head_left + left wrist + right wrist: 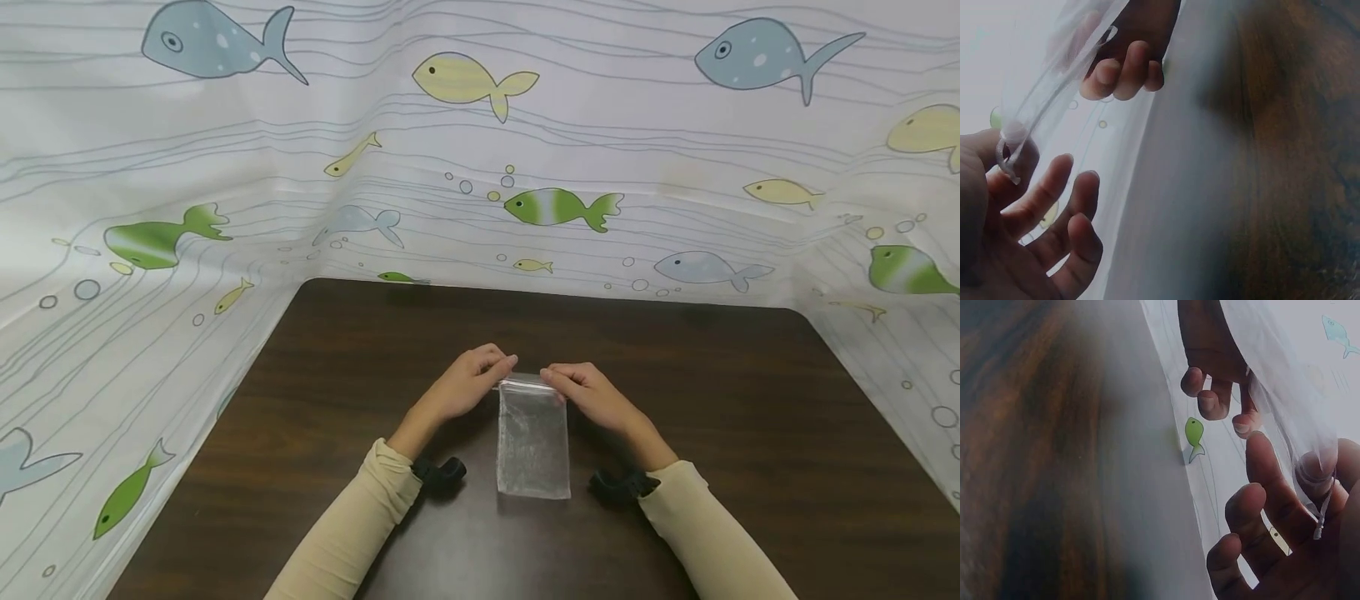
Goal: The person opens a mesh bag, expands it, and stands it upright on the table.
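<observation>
A sheer white organza drawstring bag hangs flat between the two hands, its gathered-cord end uppermost. My left hand pinches its upper left corner between thumb and index finger. At the upper right corner, my right hand pinches it the same way. In the left wrist view a small cord loop sticks out by the left thumb, the other fingers loosely bent apart from the fabric. A knotted cord end dangles below the right thumb in the right wrist view. Nothing shows inside the see-through bag.
The dark brown wooden table lies beneath the hands. A white curtain printed with fish encloses it at the back and both sides. Black wrist bands with mounts sit at both wrists, beside the light yellow sleeves.
</observation>
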`<state>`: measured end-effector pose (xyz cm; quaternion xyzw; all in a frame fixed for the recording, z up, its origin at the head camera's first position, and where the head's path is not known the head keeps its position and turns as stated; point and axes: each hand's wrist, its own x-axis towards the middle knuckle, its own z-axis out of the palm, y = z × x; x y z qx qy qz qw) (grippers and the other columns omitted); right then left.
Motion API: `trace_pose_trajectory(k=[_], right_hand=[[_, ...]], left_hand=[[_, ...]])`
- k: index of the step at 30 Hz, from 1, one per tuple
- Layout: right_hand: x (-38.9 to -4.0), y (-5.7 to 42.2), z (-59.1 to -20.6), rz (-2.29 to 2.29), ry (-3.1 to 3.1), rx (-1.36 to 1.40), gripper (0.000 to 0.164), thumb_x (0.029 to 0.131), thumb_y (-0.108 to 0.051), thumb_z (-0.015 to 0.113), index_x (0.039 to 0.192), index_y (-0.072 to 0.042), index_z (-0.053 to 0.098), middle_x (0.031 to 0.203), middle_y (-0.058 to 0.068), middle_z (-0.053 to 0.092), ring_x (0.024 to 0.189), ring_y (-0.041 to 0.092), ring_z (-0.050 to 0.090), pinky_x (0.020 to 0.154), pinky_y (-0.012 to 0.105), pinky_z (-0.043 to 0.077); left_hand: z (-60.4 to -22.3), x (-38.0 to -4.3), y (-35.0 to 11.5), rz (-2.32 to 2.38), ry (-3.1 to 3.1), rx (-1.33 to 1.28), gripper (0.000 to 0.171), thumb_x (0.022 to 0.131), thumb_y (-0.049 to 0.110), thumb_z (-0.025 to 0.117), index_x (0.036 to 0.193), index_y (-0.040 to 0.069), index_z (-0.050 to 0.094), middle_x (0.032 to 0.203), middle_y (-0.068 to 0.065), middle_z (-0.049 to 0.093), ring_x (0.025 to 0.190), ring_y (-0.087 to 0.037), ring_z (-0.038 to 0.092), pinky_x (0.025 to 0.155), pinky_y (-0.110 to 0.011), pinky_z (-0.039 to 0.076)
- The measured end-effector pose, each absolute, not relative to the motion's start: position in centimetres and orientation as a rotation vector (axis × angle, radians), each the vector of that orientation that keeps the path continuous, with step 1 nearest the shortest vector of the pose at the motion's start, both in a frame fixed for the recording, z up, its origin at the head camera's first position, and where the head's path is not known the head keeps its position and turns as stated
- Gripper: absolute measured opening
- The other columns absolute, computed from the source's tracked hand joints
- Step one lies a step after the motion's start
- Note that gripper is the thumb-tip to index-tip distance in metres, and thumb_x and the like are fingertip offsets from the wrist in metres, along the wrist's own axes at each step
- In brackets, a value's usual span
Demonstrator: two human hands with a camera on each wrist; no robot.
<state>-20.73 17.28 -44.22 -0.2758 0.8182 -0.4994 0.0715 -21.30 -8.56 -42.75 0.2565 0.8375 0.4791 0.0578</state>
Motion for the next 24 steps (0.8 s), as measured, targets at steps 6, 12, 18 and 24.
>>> trace_pose_trajectory(k=[6,12,18,24], right_hand=[[-20.8,17.5,-44.2,-1.520,2.474,-0.776,0.037,0.110,-0.021,0.052,0.076,-0.011,0.063,0.074,0.001,0.054,0.069,0.034,0.049,0.065,0.030,0.043],[-20.8,17.6,-44.0,-1.532,2.462,-0.799,0.039,0.110,-0.021,0.052,0.074,-0.011,0.060,0.073,0.002,0.051,0.064,0.020,0.047,0.061,0.029,0.042],[-20.7,17.8,-43.6,-1.641,2.391,-0.786,0.036,0.110,-0.017,0.051,0.077,-0.006,0.061,0.079,-0.004,0.053,0.072,0.008,0.052,0.062,0.026,0.045],[-20.6,17.9,-43.6,-1.629,2.332,-0.899,0.038,0.110,-0.013,0.049,0.074,-0.007,0.058,0.077,-0.007,0.050,0.070,0.008,0.050,0.062,0.027,0.043]], left_hand=[[-42.7,-21.6,-8.8,1.484,2.386,0.773,0.031,0.111,0.035,0.051,0.098,0.010,0.064,0.092,-0.006,0.065,0.075,-0.028,0.062,0.064,-0.031,0.051],[-42.3,-21.7,-9.3,1.472,2.064,0.842,0.037,0.113,0.035,0.045,0.097,0.005,0.061,0.066,-0.009,0.058,0.049,-0.016,0.053,0.053,-0.028,0.042],[-42.3,-21.7,-9.5,1.435,1.838,0.943,0.032,0.113,0.028,0.044,0.111,0.003,0.065,0.099,-0.032,0.064,0.047,-0.008,0.048,0.050,-0.025,0.042],[-42.6,-21.8,-9.8,1.484,1.803,0.968,0.025,0.110,0.016,0.051,0.099,-0.004,0.063,0.091,-0.032,0.059,0.048,-0.007,0.046,0.050,-0.023,0.041]])
